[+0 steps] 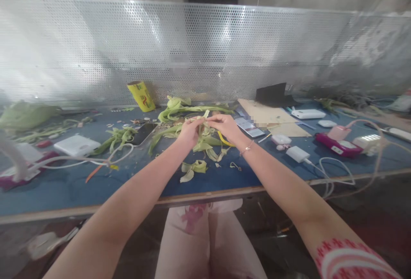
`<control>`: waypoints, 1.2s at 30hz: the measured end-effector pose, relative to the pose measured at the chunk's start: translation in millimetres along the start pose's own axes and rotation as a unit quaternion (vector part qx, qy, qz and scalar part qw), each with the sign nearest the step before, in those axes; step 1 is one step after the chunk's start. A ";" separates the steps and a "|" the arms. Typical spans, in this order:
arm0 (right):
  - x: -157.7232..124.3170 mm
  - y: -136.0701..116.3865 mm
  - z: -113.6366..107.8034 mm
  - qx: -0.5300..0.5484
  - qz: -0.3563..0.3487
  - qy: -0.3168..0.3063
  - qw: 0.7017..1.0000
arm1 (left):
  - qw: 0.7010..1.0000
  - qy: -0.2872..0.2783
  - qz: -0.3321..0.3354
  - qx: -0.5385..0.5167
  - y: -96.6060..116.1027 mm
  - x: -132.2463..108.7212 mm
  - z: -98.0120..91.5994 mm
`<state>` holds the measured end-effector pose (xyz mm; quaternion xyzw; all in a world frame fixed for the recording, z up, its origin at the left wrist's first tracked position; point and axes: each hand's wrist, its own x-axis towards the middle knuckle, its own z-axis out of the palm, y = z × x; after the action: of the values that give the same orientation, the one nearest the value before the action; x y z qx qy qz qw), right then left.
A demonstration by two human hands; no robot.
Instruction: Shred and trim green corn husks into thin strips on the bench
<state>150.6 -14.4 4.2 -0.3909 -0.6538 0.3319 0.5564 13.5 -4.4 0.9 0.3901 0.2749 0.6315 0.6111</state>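
Both my hands meet over the middle of the blue table [64,189]. My left hand [190,131] and my right hand [224,126] are closed, fingertips together, on a bundle of pale green leaf strips [205,138] that hangs down between them. A thin bracelet sits on my right wrist. More long green leaf strips [192,111] lie just behind the hands, and a cut scrap of leaf [193,169] lies on the table in front of them.
A perforated metal screen [205,48] closes the table's far side. A yellow packet [141,96], a phone [248,127], cardboard sheets [266,114], white chargers and cables [300,155], a pink device [338,144] and more leaves [25,116] lie around.
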 end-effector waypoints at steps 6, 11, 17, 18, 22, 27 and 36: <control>8.8 17.8 -7.6 0.102 0.004 0.001 0.995 | 0.998 -0.038 -0.025 0.036 2.8 -1.1 -1.6; 4.5 12.1 -6.7 0.073 -0.022 -0.064 0.995 | 0.994 -0.064 -0.071 0.058 3.7 -3.6 -0.7; 2.1 3.5 -12.6 -0.032 -0.050 -0.060 0.996 | 0.988 -0.089 -0.103 0.074 7.3 -5.3 1.2; 2.5 4.0 -13.4 -0.040 -0.056 -0.060 0.996 | 0.987 -0.093 -0.106 0.076 7.6 -5.1 1.0; 3.3 6.0 -14.4 -0.085 -0.084 -0.048 0.992 | 0.986 -0.105 -0.112 0.064 7.1 -3.8 -0.8; 3.1 5.6 -13.2 -0.112 -0.100 -0.037 0.988 | 0.990 -0.087 -0.101 0.044 5.3 -2.5 -1.6; 0.1 6.7 -9.1 -0.106 -0.126 -0.033 0.986 | 0.986 -0.093 -0.118 0.077 6.5 0.1 -5.7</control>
<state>160.6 -11.1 -0.1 -0.3514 -0.7472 0.2006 0.5272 5.1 -4.2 3.2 0.4582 0.3087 0.4930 0.6721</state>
